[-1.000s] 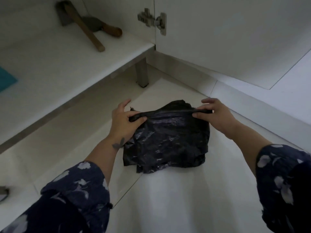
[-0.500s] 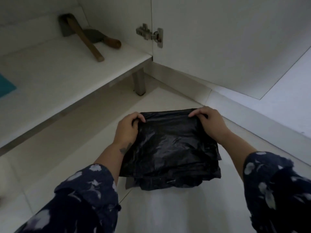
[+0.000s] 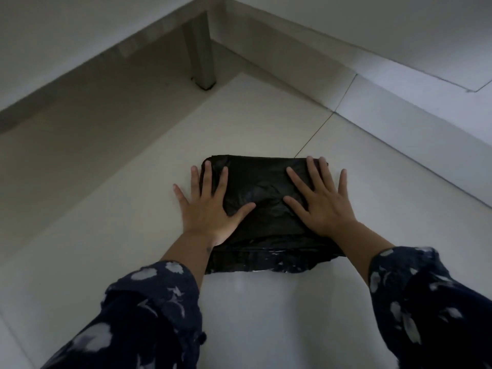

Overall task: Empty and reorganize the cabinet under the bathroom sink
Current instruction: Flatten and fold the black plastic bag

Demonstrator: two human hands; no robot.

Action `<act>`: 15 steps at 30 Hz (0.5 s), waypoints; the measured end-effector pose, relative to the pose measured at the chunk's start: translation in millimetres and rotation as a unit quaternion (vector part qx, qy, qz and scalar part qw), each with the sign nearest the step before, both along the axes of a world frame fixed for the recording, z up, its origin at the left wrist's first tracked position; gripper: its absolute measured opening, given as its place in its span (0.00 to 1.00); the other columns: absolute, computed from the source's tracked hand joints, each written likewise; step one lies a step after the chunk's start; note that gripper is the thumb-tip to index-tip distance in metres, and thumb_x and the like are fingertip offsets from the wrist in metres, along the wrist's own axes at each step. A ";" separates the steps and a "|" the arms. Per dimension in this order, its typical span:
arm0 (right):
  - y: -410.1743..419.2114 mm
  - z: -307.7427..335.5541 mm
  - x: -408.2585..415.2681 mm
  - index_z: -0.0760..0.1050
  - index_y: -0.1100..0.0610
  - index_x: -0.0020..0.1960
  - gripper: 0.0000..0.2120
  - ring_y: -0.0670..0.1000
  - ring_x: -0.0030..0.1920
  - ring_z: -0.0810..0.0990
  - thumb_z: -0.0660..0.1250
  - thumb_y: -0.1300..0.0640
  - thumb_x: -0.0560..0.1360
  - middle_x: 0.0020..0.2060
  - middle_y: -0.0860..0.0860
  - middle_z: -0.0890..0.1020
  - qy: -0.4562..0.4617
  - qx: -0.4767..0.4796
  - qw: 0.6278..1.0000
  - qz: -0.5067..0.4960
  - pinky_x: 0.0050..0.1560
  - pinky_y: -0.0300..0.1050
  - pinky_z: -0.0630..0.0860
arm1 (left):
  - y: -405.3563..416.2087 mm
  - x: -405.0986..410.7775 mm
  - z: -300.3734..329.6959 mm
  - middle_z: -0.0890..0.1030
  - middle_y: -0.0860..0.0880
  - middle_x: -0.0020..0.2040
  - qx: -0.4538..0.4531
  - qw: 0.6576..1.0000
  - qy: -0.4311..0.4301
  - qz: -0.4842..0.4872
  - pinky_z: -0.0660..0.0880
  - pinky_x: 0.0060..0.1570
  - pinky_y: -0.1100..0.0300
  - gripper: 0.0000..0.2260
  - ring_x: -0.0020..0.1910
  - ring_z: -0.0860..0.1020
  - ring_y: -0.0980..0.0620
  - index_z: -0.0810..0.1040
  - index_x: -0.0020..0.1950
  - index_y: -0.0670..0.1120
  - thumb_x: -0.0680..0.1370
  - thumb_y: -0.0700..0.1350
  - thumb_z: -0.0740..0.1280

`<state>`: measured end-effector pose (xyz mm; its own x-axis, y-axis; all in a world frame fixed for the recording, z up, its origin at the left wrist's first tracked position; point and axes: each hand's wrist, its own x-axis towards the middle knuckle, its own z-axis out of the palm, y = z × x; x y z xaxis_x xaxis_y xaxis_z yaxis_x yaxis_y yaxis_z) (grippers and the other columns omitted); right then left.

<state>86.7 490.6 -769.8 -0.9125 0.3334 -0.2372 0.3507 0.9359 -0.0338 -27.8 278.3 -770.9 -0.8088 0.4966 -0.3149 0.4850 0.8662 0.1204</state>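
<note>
- A folded black plastic bag [image 3: 262,209] lies flat on the pale tiled floor [image 3: 266,315], in front of the cabinet and a little way out from its base.
- The bag forms a rough rectangle; its far edge is fairly straight, and its near edge shows several crumpled layers with small glints of light on the plastic.
- The left hand [image 3: 207,209] lies palm down on the left side of the bag, fingers straight and spread; it grips nothing. Its thumb and two fingers rest on the plastic, while the outer fingers reach over the bag's left edge onto the tile.
- The right hand [image 3: 319,201] lies palm down on the right side of the bag, fingers likewise straight and fanned out, holding nothing. Its little finger extends past the bag's right edge onto the floor.
- The two hands are apart, with a wrinkled stretch of bag between the thumbs.
- Both forearms come in from the bottom of the view, in dark sleeves [image 3: 149,315] with a pale floral print.
- A cabinet leg [image 3: 201,49] stands on the floor beyond the bag, under the cabinet's bottom panel [image 3: 80,30].
- A thin grout line [image 3: 327,121] runs across the floor to the bag's far right corner.
- A white wall base [image 3: 399,123] runs along the right.
</note>
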 end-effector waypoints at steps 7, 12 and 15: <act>-3.5 -18.3 1.7 0.34 0.38 0.74 0.32 0.55 0.77 0.35 0.34 0.31 0.73 0.78 0.52 0.39 0.019 0.017 1.000 0.005 0.73 0.67 0.39 | -7.0 5.8 -15.8 0.36 0.51 0.78 0.026 0.999 0.037 0.007 0.41 0.70 0.32 0.42 0.77 0.36 0.44 0.35 0.76 0.60 0.66 0.78 0.38; -3.7 -16.6 -0.4 0.34 0.37 0.74 0.32 0.55 0.77 0.35 0.34 0.31 0.72 0.78 0.52 0.39 0.009 -0.001 1.000 0.001 0.73 0.68 0.42 | -5.2 7.0 -12.7 0.33 0.49 0.77 0.013 0.999 0.029 0.016 0.42 0.70 0.32 0.41 0.77 0.36 0.43 0.36 0.76 0.61 0.67 0.77 0.41; -5.6 -2.2 3.3 0.41 0.36 0.75 0.30 0.57 0.77 0.37 0.40 0.31 0.75 0.77 0.52 0.37 0.028 -0.076 0.995 -0.051 0.74 0.65 0.43 | -5.8 11.1 -3.6 0.31 0.44 0.76 0.011 0.998 -0.008 0.060 0.43 0.72 0.34 0.40 0.76 0.35 0.41 0.35 0.75 0.63 0.68 0.78 0.44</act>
